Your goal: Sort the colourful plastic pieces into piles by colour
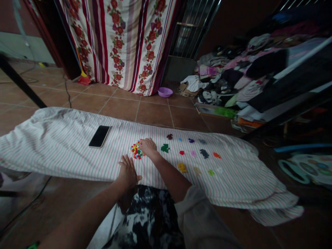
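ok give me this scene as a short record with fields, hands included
surface: white cloth with thin coloured stripes
mixed pile: round heap of tiny multicoloured pieces
left hand: fingers spread on the cloth, at the heap's near side
right hand: fingers bent down at the heap's right edge; grip hidden
sorted groups: small single-colour clusters to the right, including dark green cluster and yellow cluster
phone: black-screened rectangular phone, left of the heap
floor: round purple bowl
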### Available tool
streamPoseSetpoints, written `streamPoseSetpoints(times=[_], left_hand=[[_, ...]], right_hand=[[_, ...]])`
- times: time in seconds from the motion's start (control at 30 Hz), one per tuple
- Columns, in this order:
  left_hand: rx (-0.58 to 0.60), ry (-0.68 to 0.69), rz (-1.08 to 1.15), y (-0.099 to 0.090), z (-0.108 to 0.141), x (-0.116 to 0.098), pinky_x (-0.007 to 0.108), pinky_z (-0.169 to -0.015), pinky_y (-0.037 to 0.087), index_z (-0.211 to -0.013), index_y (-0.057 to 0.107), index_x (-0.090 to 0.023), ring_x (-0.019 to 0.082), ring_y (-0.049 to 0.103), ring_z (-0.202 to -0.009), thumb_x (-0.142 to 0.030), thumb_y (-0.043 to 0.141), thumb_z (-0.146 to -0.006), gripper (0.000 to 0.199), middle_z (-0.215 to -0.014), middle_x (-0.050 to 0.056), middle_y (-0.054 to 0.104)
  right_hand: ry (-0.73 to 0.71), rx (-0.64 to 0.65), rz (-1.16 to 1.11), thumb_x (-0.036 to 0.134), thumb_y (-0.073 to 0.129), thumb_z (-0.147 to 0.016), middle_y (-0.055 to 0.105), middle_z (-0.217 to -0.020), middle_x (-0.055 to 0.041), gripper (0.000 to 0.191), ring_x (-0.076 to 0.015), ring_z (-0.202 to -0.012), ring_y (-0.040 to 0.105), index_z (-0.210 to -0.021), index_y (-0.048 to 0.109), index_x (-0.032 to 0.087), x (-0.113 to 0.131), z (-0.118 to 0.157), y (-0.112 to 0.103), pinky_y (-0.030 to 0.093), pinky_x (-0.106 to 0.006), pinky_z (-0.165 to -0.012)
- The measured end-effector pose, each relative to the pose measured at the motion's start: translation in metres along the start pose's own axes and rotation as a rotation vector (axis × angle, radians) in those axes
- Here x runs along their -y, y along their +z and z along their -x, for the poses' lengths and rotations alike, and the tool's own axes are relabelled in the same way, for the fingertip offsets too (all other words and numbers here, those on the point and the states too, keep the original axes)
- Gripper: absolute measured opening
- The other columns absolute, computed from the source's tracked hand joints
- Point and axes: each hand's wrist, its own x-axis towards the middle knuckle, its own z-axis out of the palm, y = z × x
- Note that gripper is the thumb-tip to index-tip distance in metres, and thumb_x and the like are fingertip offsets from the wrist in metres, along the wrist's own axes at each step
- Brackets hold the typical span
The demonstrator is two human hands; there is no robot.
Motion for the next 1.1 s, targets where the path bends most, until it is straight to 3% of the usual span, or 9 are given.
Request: streamPoseSetpoints(times=[0.23,0.47,0.83,1.1], left_hand=[[-0.024,0.004,0.086,0.007,-0.005,0.000,0.063,-0.100,0.028,-0.142,0.024,0.004,0.051,0.019,-0.137,-0.058,0.040,-0.083,0.088,-0.147,0.035,0.018],[0.029,-0.002,0.016,-0.004,0.001,0.001,0.056,-0.102,0.030,-0.142,0.021,0.006,0.050,0.019,-0.137,-0.059,0.037,-0.085,0.088,-0.147,0.036,0.016],[0.001,0.006,0.038,0.002,-0.002,0.003,0.058,-0.100,0.030,-0.142,0.023,0.005,0.051,0.019,-0.136,-0.061,0.036,-0.084,0.089,-0.146,0.037,0.018],[0.028,-0.001,0.015,-0.004,0.003,0.002,0.057,-0.100,0.031,-0.142,0.021,0.008,0.052,0.018,-0.137,-0.059,0.034,-0.085,0.088,-0.146,0.038,0.015]], right_hand=[[-0.001,-0.001,-0.018,0.022,0.050,-0.086,0.069,-0.103,-0.0112,0.024,-0.0211,-0.101,0.057,-0.100,0.069,0.018,0.002,0.000,-0.001,0.038,-0.029,-0.084],[0.034,-0.108,-0.185,0.024,0.048,-0.087,0.070,-0.094,-0.0052,0.021,-0.0173,-0.093,0.059,-0.089,0.069,0.021,-0.008,0.004,0.005,0.040,-0.025,-0.082],[0.120,-0.167,-0.672,0.022,0.053,-0.085,0.071,-0.096,-0.0001,0.019,-0.0137,-0.084,0.064,-0.097,0.067,0.025,-0.022,0.009,0.017,0.047,-0.023,-0.074],[0.139,-0.161,-1.256,0.024,0.060,-0.075,0.066,-0.077,-0.0004,0.018,-0.0111,-0.065,0.060,-0.090,0.065,0.017,-0.026,0.013,0.030,0.047,-0.021,-0.061]])
